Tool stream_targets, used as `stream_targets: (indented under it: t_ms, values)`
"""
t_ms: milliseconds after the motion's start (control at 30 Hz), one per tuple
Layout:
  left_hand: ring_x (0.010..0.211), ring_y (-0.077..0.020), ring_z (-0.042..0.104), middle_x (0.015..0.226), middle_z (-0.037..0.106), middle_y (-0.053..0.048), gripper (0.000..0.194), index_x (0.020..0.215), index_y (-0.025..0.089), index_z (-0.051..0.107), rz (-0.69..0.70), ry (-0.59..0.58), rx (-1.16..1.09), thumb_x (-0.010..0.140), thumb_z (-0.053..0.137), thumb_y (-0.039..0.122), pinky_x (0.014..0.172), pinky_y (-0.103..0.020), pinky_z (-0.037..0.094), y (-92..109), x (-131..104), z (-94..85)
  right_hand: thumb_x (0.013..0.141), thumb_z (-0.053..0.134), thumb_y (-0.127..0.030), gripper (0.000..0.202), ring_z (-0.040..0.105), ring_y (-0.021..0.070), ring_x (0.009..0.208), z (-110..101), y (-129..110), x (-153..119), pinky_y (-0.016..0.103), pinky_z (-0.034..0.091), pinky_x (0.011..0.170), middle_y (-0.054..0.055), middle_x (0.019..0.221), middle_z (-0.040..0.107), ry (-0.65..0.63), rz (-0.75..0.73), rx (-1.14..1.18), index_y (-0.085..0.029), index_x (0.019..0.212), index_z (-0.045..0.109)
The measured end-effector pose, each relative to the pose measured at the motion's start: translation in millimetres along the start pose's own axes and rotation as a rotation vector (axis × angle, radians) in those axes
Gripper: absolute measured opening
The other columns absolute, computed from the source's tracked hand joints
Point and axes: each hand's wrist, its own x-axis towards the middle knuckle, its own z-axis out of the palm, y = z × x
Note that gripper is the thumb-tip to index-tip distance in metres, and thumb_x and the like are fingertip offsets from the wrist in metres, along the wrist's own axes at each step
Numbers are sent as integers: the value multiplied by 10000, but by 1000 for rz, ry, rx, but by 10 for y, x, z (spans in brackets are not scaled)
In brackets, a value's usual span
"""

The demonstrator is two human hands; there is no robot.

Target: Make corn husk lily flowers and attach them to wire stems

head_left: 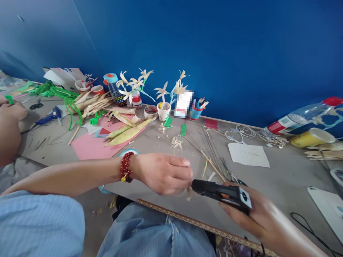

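Note:
Near the table's front edge, my left hand (164, 174) has its fingers curled together, a red bead bracelet (126, 167) on the wrist. A small pale piece (189, 193) shows under its fingertips; the grip itself is hidden. My right hand (248, 210) is wrapped round a black glue gun (222, 193), its nozzle pointing left and meeting the left fingertips. Behind the hands, a pale husk flower (177, 142) lies on the table. Thin wires (211, 150) and scissors (230, 173) lie beyond the gun.
White cup (163, 112) with husk flowers, pen holder (196, 112) and patterned bottle (116, 91) stand along the blue wall. Husks (128, 134) lie on pink paper (89, 147). Another person's hand (12, 110) is at the left, near a blue glue gun (50, 116). A plastic bottle (297, 119) lies right.

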Motion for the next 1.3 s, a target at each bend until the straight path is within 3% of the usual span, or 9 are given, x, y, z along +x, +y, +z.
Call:
stream_targets:
  t_ms: [200, 467, 700, 1033, 1133, 1233, 1300]
  values:
    - [846, -147, 598, 847, 667, -45, 125, 808, 159, 691, -19, 23, 11, 863, 582, 140, 927, -304, 514, 2, 13, 5, 884, 457, -367, 228, 503, 153, 517, -12, -11, -6, 248, 429, 502, -20, 589, 531, 2, -4, 0, -212, 747, 554]
    - [849, -139, 603, 849, 678, -30, 168, 778, 181, 680, -27, 18, 26, 880, 554, 135, 931, -291, 506, 2, 15, -13, 879, 489, -412, 254, 498, 160, 512, 8, 39, -29, 251, 431, 483, -14, 584, 533, 35, -3, 21, -213, 743, 568]
    - [808, -140, 601, 809, 664, -28, 208, 759, 175, 674, -55, 47, 25, 890, 519, 133, 898, -284, 512, -4, 34, -10, 902, 474, -362, 212, 502, 149, 489, 27, 108, -10, 235, 427, 458, -21, 584, 534, 20, -134, 9, -214, 789, 576]
    - [803, -134, 618, 808, 679, -16, 240, 769, 184, 673, -77, 25, 17, 907, 484, 131, 906, -280, 518, -9, 25, -11, 898, 500, -327, 174, 528, 144, 477, 8, 102, 1, 224, 440, 453, -25, 575, 558, 15, -160, 4, -214, 816, 603]
    - [814, -133, 620, 806, 672, -19, 223, 779, 166, 672, -97, 37, -2, 907, 492, 135, 920, -288, 519, -8, 1, 6, 876, 536, -363, 191, 522, 145, 457, -2, 73, -38, 227, 437, 437, -21, 551, 564, 50, -105, 66, -218, 789, 626]
    - [806, -133, 613, 790, 662, -13, 210, 765, 167, 661, -100, 40, -7, 902, 505, 130, 930, -301, 519, -10, -34, 34, 806, 632, -456, 236, 516, 158, 446, 46, 55, -160, 244, 451, 426, -7, 539, 586, 196, 52, 212, -222, 788, 657]
    - [792, -128, 603, 780, 657, -10, 217, 762, 169, 656, -105, 35, -12, 907, 499, 126, 937, -304, 517, -9, -60, 50, 733, 706, -518, 334, 543, 174, 448, 98, 56, -276, 256, 468, 413, 15, 580, 644, 313, 177, 367, -223, 885, 674]
